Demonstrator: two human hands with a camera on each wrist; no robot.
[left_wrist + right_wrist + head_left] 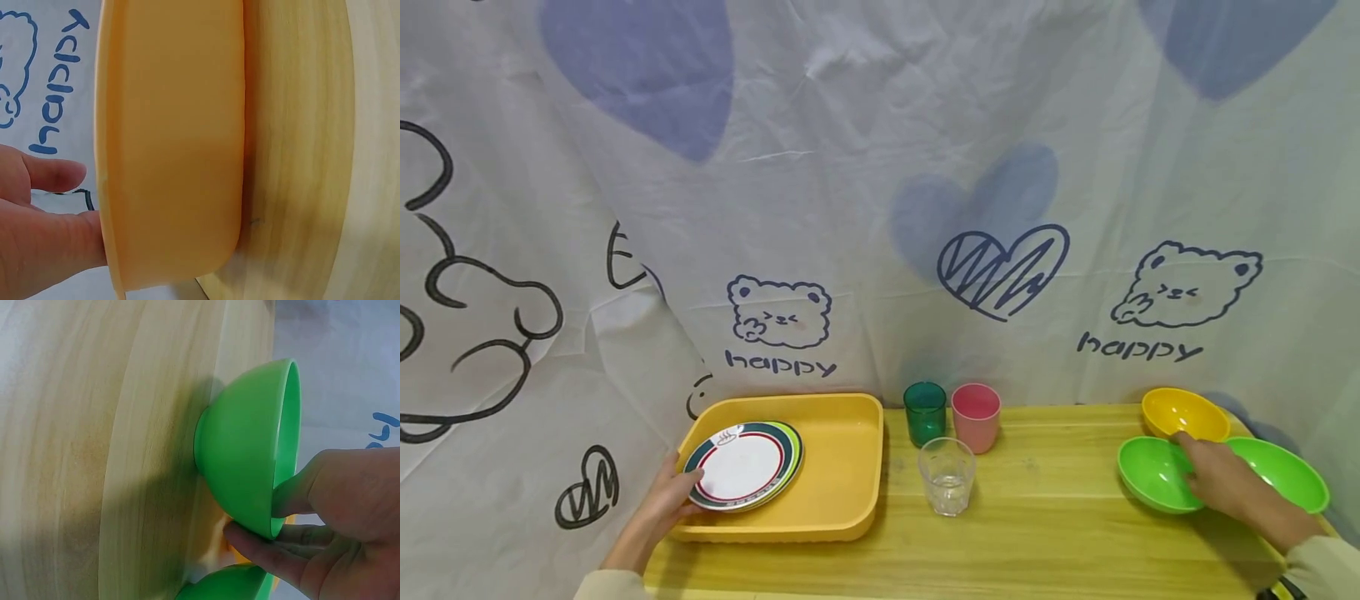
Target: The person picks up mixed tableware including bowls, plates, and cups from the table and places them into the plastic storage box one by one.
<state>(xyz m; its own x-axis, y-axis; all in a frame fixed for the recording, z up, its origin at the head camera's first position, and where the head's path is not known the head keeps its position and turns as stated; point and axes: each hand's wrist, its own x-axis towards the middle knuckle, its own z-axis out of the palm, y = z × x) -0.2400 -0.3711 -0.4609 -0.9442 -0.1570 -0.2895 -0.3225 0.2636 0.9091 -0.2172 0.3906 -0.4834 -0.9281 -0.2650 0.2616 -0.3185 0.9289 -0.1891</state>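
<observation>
Plates in a small stack [741, 467], the top one white with a dark green rim, lie in the left part of a yellow tray [842, 467]. My left hand [662, 498] is at their left edge, its thumb over the plates in the head view. In the left wrist view, the thumb [59, 175] stands above the tray's rim, apart from the rest of the hand, and the fingertips are hidden behind the rim. My right hand [1221, 479] pinches the rim of a green bowl [1153, 475], thumb inside and fingers outside. The bowl's base is close over the table.
Another green bowl [1285, 475] and a yellow bowl [1183, 412] stand close around my right hand. Mid-table are a teal cup [925, 417], a pink cup [976, 421] and a clear glass [947, 479]. A printed cloth [865, 208] hangs behind the wooden table [1045, 533].
</observation>
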